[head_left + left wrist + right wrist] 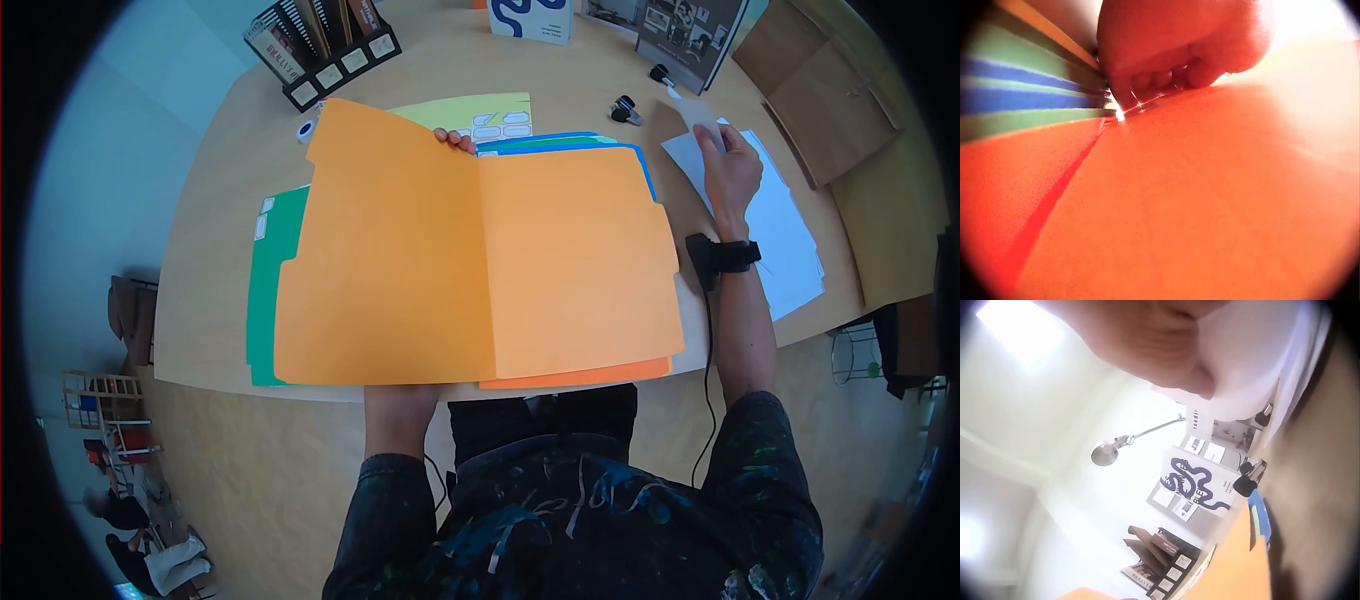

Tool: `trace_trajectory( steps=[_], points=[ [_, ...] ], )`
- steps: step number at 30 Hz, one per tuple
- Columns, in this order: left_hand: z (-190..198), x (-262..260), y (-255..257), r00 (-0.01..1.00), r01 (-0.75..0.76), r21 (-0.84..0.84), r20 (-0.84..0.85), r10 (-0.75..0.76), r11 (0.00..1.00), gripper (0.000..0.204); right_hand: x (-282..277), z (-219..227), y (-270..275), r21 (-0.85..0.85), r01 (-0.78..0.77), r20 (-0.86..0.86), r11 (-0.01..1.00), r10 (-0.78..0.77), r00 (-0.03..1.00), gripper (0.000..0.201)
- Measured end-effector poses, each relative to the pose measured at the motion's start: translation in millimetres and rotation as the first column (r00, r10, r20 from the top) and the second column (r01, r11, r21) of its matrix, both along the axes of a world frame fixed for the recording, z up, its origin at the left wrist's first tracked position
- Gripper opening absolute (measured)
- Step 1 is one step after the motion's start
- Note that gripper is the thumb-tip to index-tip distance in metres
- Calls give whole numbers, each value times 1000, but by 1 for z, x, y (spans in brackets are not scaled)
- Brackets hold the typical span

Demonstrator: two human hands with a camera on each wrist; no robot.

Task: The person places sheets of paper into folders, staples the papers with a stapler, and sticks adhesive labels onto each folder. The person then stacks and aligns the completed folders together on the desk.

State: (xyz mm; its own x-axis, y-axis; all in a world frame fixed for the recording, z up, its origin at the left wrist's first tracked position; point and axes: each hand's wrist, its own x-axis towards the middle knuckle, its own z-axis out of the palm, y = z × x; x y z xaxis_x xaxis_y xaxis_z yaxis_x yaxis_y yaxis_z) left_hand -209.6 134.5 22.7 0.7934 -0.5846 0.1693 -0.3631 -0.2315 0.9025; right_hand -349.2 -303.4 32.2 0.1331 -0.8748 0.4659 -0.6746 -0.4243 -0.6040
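An orange file folder (pixel 580 260) lies spread wide, its left flap raised off the table. Behind that flap is my left hand (pixel 455 140); only its fingertips show, curled over the top edge near the fold. The left wrist view has this hand (pixel 1179 44) against the folder's outer side, beside layered folder edges (pixel 1029 84). My right hand (pixel 732 172) pinches a white sheet of paper (pixel 695 110) between thumb and fingers, lifted over the loose white sheets (pixel 785 240). From the right wrist, the thumb presses on the paper (pixel 1241 362).
Blue folders (pixel 570 143) and a green folder (pixel 272 310) lie beneath the orange one. A light green label sheet (pixel 500 110) is behind it. Binder clips (pixel 625 110), a black book holder (pixel 345 70) and a brown paper bag (pixel 830 100) stand farther back and right.
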Motion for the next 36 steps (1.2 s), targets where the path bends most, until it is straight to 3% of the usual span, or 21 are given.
trace_trajectory(
  steps=[2, 3, 4, 5, 7, 8, 9, 11, 12, 14, 18, 19, 21, 22, 23, 24, 25, 27, 29, 33, 36],
  points=[
    [-13, 4, 7, 999, -45, 203, 13, 43, 978, 31, 2, -4, 3, -170, -308, 333, 936, 349, 876, 24],
    [-12, 4, 6, 999, -48, 203, 12, 46, 978, 31, 3, -2, 9, -170, -311, 332, 935, 352, 875, 24],
    [-10, 2, 3, 998, -60, 183, 43, 54, 981, 30, 5, 1, 17, -61, -564, 400, 823, 538, 742, 19],
    [-9, 2, 2, 995, -73, 162, 74, 61, 984, 29, 7, 5, 27, 26, -775, 486, 632, 670, 562, 14],
    [-11, 3, 2, 996, -67, 168, 70, 55, 984, 29, 9, 14, 50, 211, -883, 475, 420, 745, 468, 11],
    [-12, 3, 3, 997, -57, 173, 64, 47, 983, 30, 9, 19, 59, 296, -915, 500, 275, 771, 394, 11],
    [-11, 2, 2, 997, -60, 173, 65, 49, 983, 30, 8, 22, 65, 296, -915, 501, 273, 772, 392, 11],
    [-9, 2, 1, 998, -42, 148, 46, 36, 988, 29, 7, 26, 74, 484, -875, 369, 14, 903, 218, 13],
    [-10, 3, 2, 998, -44, 149, 47, 37, 988, 29, 5, 25, 77, 484, -875, 370, 12, 903, 217, 13],
    [-13, 3, 4, 998, -52, 178, 56, 43, 983, 29, 4, 24, 79, 642, -737, 333, -211, 943, 20, 15],
    [-9, 2, 0, 998, -41, 160, 48, 34, 986, 27, 4, 24, 77, 576, -763, 442, -295, 897, -13, 23],
    [-8, 1, -1, 999, -43, 118, 18, 41, 992, 27, 7, 24, 77, 575, -763, 443, -295, 896, -12, 23],
    [-6, 0, -2, 999, -47, 76, -12, 48, 996, 28, 15, 21, 79, 379, -916, 238, 134, 942, 236, 53],
    [-5, -1, -2, 999, -50, 89, -16, 51, 995, 26, 16, 13, 77, 379, -916, 238, 134, 942, 236, 53],
    [-4, -1, -3, 998, -51, 103, -19, 53, 993, 25, 16, 1, 76, 315, -891, -130, 327, 945, 301, 68],
    [-3, -2, -3, 999, -49, 104, -19, 51, 993, 25, 16, -5, 76, 184, -856, -473, 482, 807, 353, 83],
    [-2, -2, -4, 998, -44, 95, -40, 48, 995, 25, 16, -7, 74, 183, -855, -472, 484, 807, 355, 83],
    [-1, 0, -4, 997, -36, 86, -59, 41, 996, 25, 17, -8, 72, 462, -777, -437, 428, 872, 221, 97],
    [-3, 0, -3, 1000, -29, 150, 17, 27, 988, 25, 18, -8, 72, 458, -794, -441, 399, 878, 186, 95],
    [2, -2, -5, 998, -37, 128, -38, 42, 991, 25, 18, -6, 75, 474, -816, -417, 330, 901, 122, 94],
    [-3, 0, -2, 998, -46, 147, -26, 51, 988, 24, 19, -8, 74, 485, -796, -399, 363, 902, 168, 95]
  ],
)
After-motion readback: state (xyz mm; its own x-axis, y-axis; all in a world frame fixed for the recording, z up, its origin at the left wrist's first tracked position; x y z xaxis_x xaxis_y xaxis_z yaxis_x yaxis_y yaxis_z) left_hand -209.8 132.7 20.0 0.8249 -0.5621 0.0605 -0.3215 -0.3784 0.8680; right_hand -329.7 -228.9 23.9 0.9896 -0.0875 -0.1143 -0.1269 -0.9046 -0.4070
